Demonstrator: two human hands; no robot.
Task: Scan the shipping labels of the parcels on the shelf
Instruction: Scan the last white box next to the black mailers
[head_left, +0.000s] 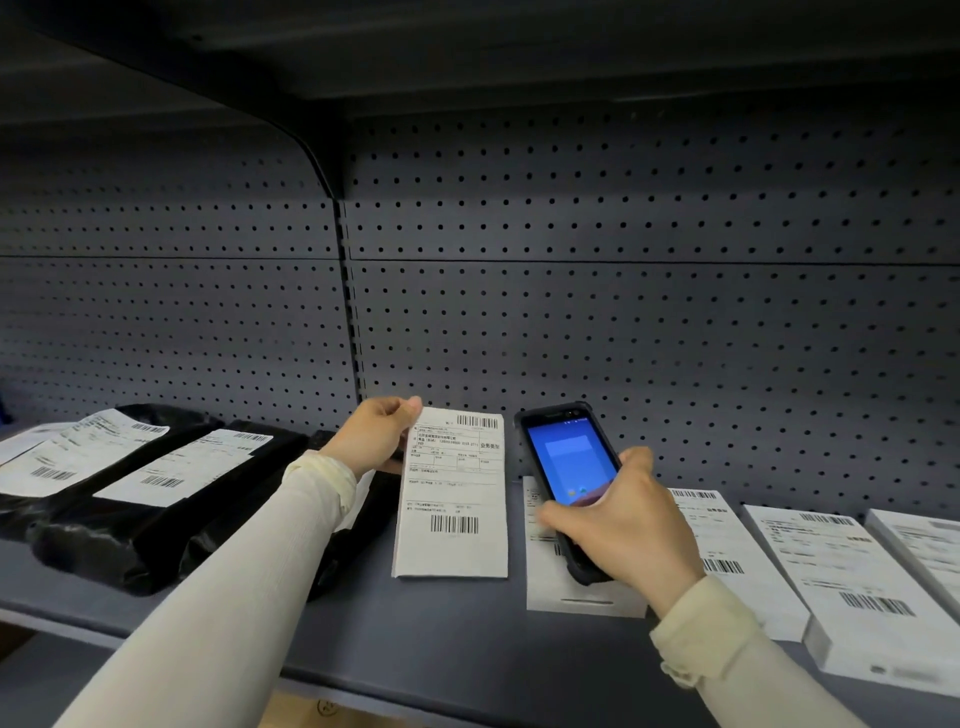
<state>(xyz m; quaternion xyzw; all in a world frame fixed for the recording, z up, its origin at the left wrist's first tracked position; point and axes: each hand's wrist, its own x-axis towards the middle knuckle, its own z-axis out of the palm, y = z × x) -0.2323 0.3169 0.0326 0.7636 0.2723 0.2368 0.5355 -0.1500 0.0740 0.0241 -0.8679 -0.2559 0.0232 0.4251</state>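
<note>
- Far left on the shelf (457, 644): two black bags (119, 499) lying flat, side by side, each with a white label (78, 452) and barcodes on top; print too small to read.
- Third black bag (358, 525) mostly hidden behind the left sleeve (223, 582).
- Left hand (374, 436): fingers curled, pinching the top left edge of a white parcel (452, 499), tilted up with its lower edge on the shelf.
- Parcel label: barcode top right, second barcode near the bottom, Chinese text in rows; "业务类型" readable at right, rest too fine.
- Right hand (618, 525): wrapped around the lower part of a black scanner (566, 467), screen facing the camera, blue with a lighter box; no legible text.
- Scanner just right of the raised parcel, above another white parcel (576, 597) lying flat.
- Further right: three more flat white parcels (841, 577) in a row, barcoded labels up, text unreadable.
- Behind: grey pegboard (623, 322).
</note>
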